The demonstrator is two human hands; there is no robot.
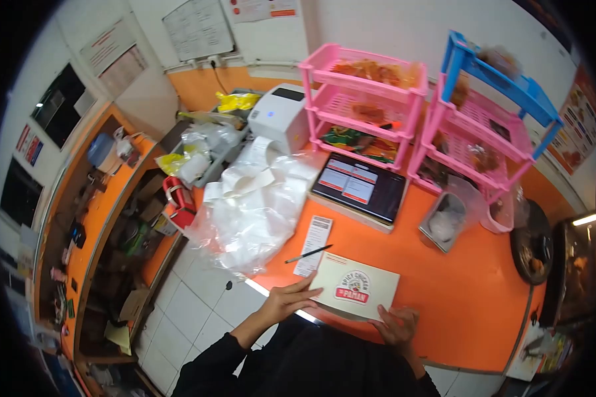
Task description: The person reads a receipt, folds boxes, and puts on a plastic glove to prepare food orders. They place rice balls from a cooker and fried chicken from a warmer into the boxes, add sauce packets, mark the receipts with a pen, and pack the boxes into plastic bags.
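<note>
A cream box point(357, 286) with a red and black logo lies closed on the orange table point(470, 301) near its front edge. My left hand point(291, 299) touches the box's left side, its fingers close together. At the lower right corner of the box is my right hand point(397, 324), fingers apart, with the thumb or a fingertip on the edge. Just behind the box's left corner, a black pen point(308, 254) lies across a printed paper slip point(316, 239).
Behind the box stands a tablet point(359, 186). White plastic bags point(251, 212) lie on the left, beside a white printer point(278, 118). Pink racks point(364, 99) with packets stand at the back, and a metal container point(444, 221) sits at the right.
</note>
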